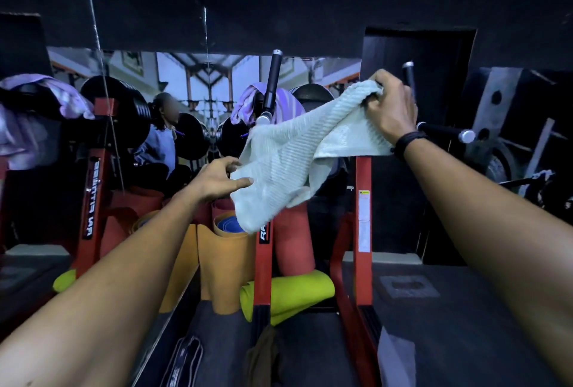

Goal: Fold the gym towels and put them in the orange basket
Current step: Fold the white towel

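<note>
At centre frame, a pale green ribbed towel [291, 151] hangs crumpled, its long axis slanting from lower left to upper right. Left hand [217, 179] pinches the lower edge; right hand [387, 107] clutches the upper corner, hands apart.

The red rack post [263, 250] carries a black label beginning "RA", the rest hidden by the pale green towel [288, 163]. The warning sticker [364, 205] is too small to read.
</note>
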